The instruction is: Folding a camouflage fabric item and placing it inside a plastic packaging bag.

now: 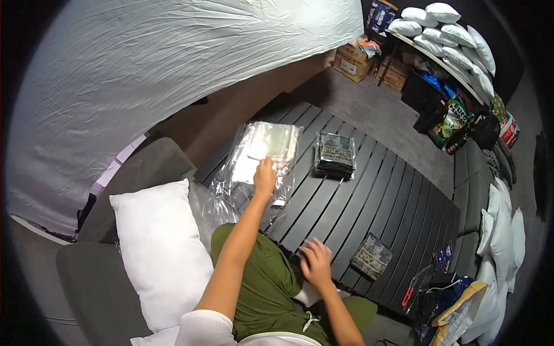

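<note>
My left hand (pixel 264 177) reaches forward over a pile of clear plastic bags (pixel 235 190) at the left of the dark slatted table. Its fingers are closed on the near edge of a clear plastic bag (pixel 271 141) on top of the pile. My right hand (pixel 316 262) hovers by the table's near edge with its fingers apart and nothing in them. To the right of the pile sits a neat stack of dark packets (pixel 336 154) in clear wrap. A single dark patterned packet (pixel 371 256) lies to the right of my right hand.
At the table's right end lie a red cutter (pixel 408 293) and a blue package (pixel 443 257). A yellow and blue bag (pixel 461 305) stands beside them. White pillows (pixel 161 248) rest on the seat to my left; more are piled at right. Cardboard boxes (pixel 351 62) stand at the back.
</note>
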`<move>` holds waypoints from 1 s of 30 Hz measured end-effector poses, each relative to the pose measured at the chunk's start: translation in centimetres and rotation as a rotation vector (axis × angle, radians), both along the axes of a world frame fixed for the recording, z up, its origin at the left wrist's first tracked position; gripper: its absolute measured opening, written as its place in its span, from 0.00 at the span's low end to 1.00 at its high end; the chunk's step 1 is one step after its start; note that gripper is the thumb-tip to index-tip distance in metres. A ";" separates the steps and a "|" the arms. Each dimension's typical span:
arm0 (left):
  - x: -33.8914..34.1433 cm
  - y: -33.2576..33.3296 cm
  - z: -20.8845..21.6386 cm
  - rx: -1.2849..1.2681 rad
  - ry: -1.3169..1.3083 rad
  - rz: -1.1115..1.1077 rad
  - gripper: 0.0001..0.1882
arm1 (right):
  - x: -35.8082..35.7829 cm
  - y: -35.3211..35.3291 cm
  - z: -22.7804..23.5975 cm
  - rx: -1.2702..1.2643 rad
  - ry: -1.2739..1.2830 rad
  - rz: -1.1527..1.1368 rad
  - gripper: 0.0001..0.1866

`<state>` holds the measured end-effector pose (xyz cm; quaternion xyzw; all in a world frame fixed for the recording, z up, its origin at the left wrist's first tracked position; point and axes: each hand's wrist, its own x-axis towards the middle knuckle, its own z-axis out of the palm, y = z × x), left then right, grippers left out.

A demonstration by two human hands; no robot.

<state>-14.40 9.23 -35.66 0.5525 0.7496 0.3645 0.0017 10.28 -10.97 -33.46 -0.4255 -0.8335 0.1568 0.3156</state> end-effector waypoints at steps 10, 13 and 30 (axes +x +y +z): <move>0.7 -0.1 -1.2 -0.054 0.002 -0.124 0.25 | -10.4 11.2 -2.5 -0.052 0.070 0.018 0.18; 0.6 0.1 -0.7 0.072 0.160 -0.122 0.24 | -9.9 10.9 -4.0 -0.006 -0.100 0.024 0.16; -3.3 1.8 -2.5 -0.133 0.357 -0.210 0.19 | -10.0 10.6 -3.9 0.062 -0.059 0.030 0.15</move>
